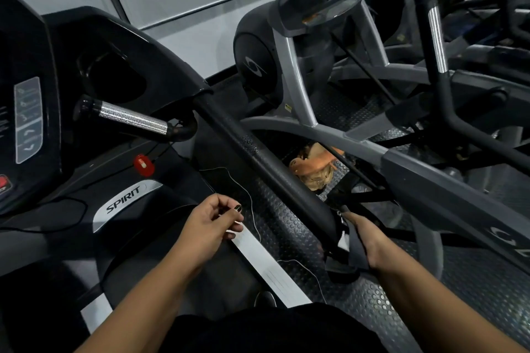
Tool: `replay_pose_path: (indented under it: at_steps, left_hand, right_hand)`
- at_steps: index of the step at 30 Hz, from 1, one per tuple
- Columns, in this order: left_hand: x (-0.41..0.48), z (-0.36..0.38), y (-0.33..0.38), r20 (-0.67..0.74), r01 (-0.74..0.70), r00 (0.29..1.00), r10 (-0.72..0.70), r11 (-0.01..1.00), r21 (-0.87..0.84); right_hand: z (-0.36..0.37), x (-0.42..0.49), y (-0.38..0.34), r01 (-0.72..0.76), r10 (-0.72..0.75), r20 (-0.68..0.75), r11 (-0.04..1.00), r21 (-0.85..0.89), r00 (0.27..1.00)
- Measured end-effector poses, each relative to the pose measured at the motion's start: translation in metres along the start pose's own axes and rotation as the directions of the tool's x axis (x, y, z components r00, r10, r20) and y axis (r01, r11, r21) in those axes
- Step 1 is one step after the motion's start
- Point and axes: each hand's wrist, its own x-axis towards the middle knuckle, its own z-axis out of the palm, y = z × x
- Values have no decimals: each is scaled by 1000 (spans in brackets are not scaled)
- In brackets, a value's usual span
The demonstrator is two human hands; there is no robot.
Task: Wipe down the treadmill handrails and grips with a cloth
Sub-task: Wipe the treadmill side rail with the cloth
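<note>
I am seeing my right hand [365,241] closing around a dark grey cloth [348,252], pressing it against the lower end of the black handrail [266,163] — the cloth is hanging down below the fist toward the studded floor mat [289,226]. My left hand [213,223] is hovering apart from it over the silver side rail [266,264] of the treadmill, fingers loosely curled and gripping nothing I can make out. The handrail is running up and away from the right hand toward the console [25,100], where a short chrome grip [132,120] is sticking out beside a cup recess. A red safety clip [144,165] is sitting just below that grip, and a thin cord [249,195] is trailing loosely across the mat between the two hands. Crowding in on the right, a grey elliptical machine [301,71] is standing just beside the handrail, its long arm [430,178] crossing close behind the right hand. An orange-and-tan bundle [315,166] is lying on the floor in the gap between the two machines; what it is I cannot tell.
</note>
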Motion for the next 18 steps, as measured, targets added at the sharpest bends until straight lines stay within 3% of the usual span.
replay_pose_path:
  at_steps: [3, 5, 7, 10, 12, 15, 18]
  left_hand:
    - [1, -3, -3, -6, 17, 1000, -17, 1000, -2]
    - [2, -5, -4, -17, 15, 1000, -15, 1000, -5]
    - [3, -6, -5, -17, 11, 1000, -11, 1000, -12]
    - [6, -5, -3, -12, 2, 1000, -2, 1000, -22]
    - [8, -3, -2, -5, 1, 1000, -1, 1000, -24]
    - [11, -2, -1, 10, 14, 1000, -14, 1000, -27]
    - [13, 1, -2, 37, 54, 998, -54, 998, -22]
  right_hand:
    - [5, -5, 1, 80, -78, -23, 993, 87, 997]
    - [7, -12, 7, 237, -271, -165, 951, -198, 949]
    - [8, -21, 17, 268, -452, -231, 791, -550, 861]
    - [17, -37, 34, 333, -645, -155, 567, -753, 748]
    - [24, -39, 43, 238, -708, -71, 328, -914, 702]
    - [29, -33, 42, 92, -754, 57, 4, -996, 655]
    - [42, -21, 30, 93, -789, 202, -183, -979, 580]
